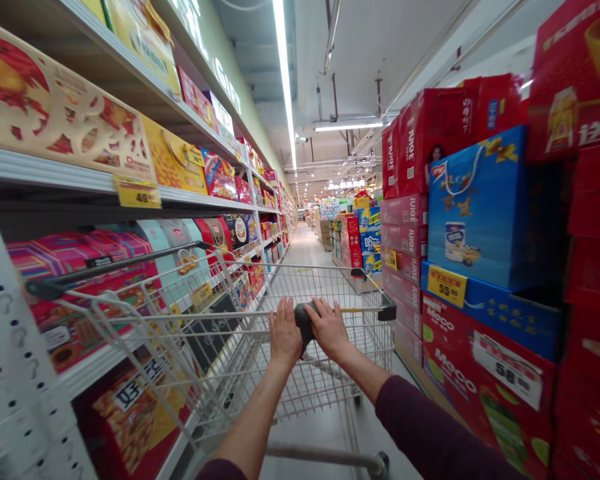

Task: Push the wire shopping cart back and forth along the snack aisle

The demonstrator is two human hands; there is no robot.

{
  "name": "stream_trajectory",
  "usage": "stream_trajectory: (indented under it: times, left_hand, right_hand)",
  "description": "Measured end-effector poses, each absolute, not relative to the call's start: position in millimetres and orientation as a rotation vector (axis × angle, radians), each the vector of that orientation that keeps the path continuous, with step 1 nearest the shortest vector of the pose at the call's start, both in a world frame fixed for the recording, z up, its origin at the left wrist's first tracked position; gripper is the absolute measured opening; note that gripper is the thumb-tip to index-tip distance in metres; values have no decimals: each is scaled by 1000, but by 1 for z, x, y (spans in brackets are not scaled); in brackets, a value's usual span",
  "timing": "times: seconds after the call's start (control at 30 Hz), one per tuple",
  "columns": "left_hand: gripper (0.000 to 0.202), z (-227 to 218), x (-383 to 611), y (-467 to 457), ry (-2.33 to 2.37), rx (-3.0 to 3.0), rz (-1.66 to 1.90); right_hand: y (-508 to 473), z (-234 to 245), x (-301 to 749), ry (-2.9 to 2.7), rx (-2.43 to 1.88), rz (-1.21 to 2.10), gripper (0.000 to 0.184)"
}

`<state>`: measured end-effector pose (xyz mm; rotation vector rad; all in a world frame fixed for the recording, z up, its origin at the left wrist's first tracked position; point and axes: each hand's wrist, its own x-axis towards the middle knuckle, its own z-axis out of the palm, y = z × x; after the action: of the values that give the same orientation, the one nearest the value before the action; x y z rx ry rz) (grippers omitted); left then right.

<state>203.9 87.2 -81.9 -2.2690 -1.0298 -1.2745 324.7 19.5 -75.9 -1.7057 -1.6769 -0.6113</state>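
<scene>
A wire shopping cart point(325, 383) with black corner pieces stands turned at an angle in front of me, its basket reaching across the aisle. Both hands are at a dark grey-black piece point(305, 323) on the cart's near rim. My left hand point(285, 337) lies over the rim at the left of that piece, fingers pointing forward and pressed together, thumb hidden. From the right, my right hand point(329, 328) closes round the same piece, fingers bent over it. No goods show inside the basket. A long dark bar point(125, 263) runs along the cart's left end.
Shelves point(180, 193) of boxed and bagged snacks line the left, close to the cart. At right rise stacked red drink cartons point(485, 367) and a blue gift box point(477, 207). The pale aisle floor point(303, 247) runs ahead between the shelves and more stacked goods.
</scene>
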Motion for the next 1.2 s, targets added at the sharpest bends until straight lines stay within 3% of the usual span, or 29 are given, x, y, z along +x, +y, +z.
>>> stream_trajectory:
  times: [0.3, 0.7, 1.2]
  left_hand:
    - [56, -79, 201, 76, -1103, -2159, -1003]
    - [55, -78, 200, 75, -1105, -2224, -979]
    - [60, -70, 199, 64, -1151, -2288, -826]
  right_hand:
    - [8, -92, 368, -1550, -1814, -748, 44]
    - [-29, -114, 451, -1353, -2077, -854, 44]
    - [-6, -101, 396, -1492, -1896, -783, 46]
